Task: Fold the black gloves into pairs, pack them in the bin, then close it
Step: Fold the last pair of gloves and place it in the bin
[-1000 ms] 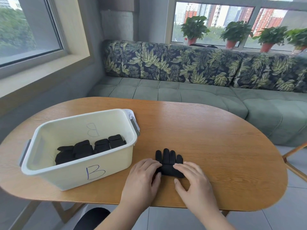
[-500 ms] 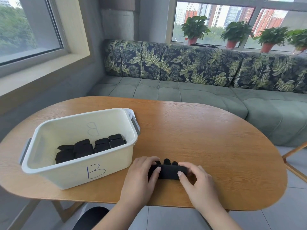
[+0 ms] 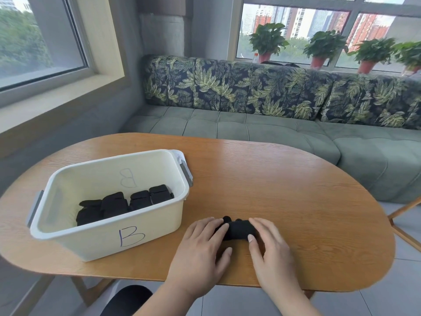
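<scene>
Wooden tabletop (image 3: 296, 190), white bin (image 3: 109, 226) at left: left hand (image 3: 200, 245) presses relaxed fingers onto folded black gloves (image 3: 237, 229); right hand (image 3: 271, 249) pinches their other end between fingers and thumb.

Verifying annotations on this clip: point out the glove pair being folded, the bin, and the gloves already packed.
glove pair (image 3: 237, 230): head view, middle of the rolled bundle.
bin (image 3: 159, 224): head view, bare front wall right of the B.
packed gloves (image 3: 114, 205): head view, second bundle from left.
</scene>
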